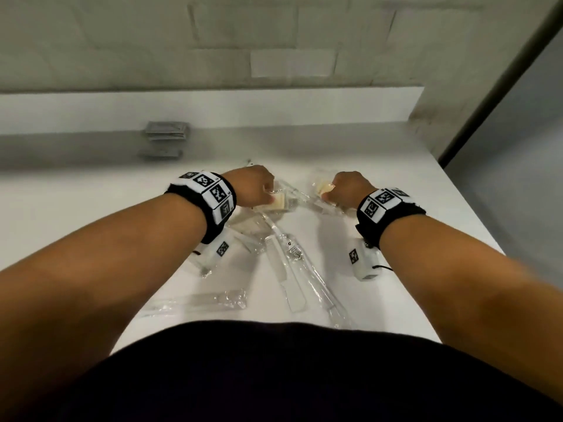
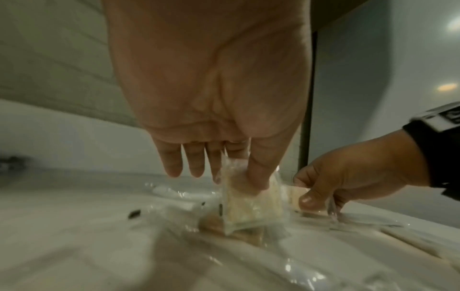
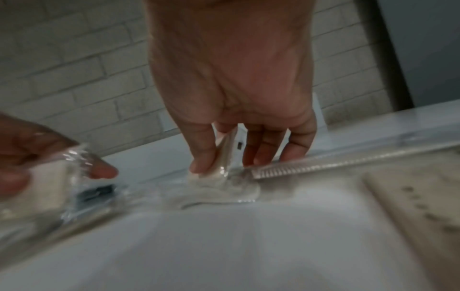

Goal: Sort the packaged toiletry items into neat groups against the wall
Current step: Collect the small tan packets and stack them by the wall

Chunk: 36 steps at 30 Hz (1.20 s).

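Nearest me on the bench (image 1: 91, 208), clear-sleeved combs (image 1: 286, 278) look light, stiff and slippery, best taken mid-length, while further out the left hand (image 1: 253, 190) pinches one soft cream-pad packet (image 2: 248, 200) and the right hand (image 1: 350, 187) pinches another (image 3: 224, 183), short of the wall (image 1: 213, 108).

Bare forearms, black wristbands, dark top.
Left hand (image 1: 253, 185) and right hand (image 1: 350, 185) bare, no sleeves showing. Each wrist has a wide black band (image 1: 217, 208) with white square tiles carrying black pixel-pattern markers on top. A small white camera box (image 1: 364, 263) hangs under each band, one marker on its side, thin black cable at the right one. Dark garment (image 1: 274, 376) across near edge of head view.
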{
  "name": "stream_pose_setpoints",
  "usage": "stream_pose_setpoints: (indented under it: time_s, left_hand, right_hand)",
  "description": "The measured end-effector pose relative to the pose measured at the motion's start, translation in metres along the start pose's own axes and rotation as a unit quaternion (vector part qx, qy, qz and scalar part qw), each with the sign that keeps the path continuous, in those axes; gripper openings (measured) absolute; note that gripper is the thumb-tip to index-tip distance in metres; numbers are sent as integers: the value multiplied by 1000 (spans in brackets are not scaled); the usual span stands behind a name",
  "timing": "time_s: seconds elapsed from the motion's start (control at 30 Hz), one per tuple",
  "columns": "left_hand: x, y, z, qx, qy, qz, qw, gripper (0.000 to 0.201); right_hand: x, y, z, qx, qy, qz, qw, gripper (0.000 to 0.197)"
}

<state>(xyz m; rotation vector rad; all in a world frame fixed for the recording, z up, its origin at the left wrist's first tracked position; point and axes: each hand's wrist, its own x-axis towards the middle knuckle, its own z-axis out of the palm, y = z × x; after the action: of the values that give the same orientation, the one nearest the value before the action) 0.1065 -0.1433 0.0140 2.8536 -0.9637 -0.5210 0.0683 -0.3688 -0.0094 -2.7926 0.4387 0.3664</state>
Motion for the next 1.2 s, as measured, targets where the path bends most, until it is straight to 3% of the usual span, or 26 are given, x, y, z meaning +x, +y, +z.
stream_pose_setpoints:
  time_s: [0.1, 0.2, 0.3, 0.43, 0.53, 0.63, 0.73, 0.8, 0.87, 0.93, 1.0, 1.07, 1.13, 1.17, 1.2]
  left_hand:
    - [16, 4, 11, 45, -41, 12, 998, 28]
    - [20, 3, 13, 26, -48, -5, 998, 46]
    - [20, 5, 17, 74, -82, -1, 994, 66]
    - [18, 11, 20, 116, -92, -15, 989, 61]
    - [14, 17, 17, 132, -98, -33, 986, 51]
    - [12, 25, 15, 150, -64, -42, 986, 51]
    - [2, 32, 11, 125, -23, -53, 990, 50]
    - [-9, 38, 6, 44, -5, -76, 996, 42]
    - [-23, 47, 3, -84, 35, -95, 991, 33]
    - [-35, 60, 4, -247, 82, -113, 959, 30]
    - [-43, 75, 9, -457, 112, -105, 876, 33]
    - [-49, 89, 15, -589, 128, -91, 793, 33]
    - [-52, 100, 22, -639, 143, -77, 752, 32]
    - [-54, 105, 25, -656, 145, -67, 738, 31]
    - [-56, 109, 26, -675, 149, -57, 721, 30]
  right_hand:
    - [7, 7, 6, 79, -1, 3, 997, 53]
    - [12, 15, 2, 111, -44, -11, 993, 64]
    - [14, 16, -6, 20, -56, -66, 996, 52]
    - [-2, 31, -45, 52, -15, -172, 984, 14]
    - [-27, 47, -72, -16, -126, -217, 968, 16]
    - [-47, 61, -59, -199, -237, -230, 923, 32]
    - [-61, 77, -29, -302, -180, -279, 894, 32]
    - [-66, 87, -19, -286, -118, -296, 904, 41]
    - [-66, 93, -17, -248, -106, -264, 926, 59]
    - [-66, 93, -16, -242, -114, -224, 937, 59]
    - [-69, 92, -16, -270, -106, -217, 932, 43]
    - [-74, 92, -15, -235, -87, -215, 944, 35]
    - [-80, 89, -18, -68, -71, -203, 974, 32]
    - [-85, 85, -21, 59, -64, -194, 977, 31]
    - [-91, 77, -26, 199, -63, -191, 959, 29]
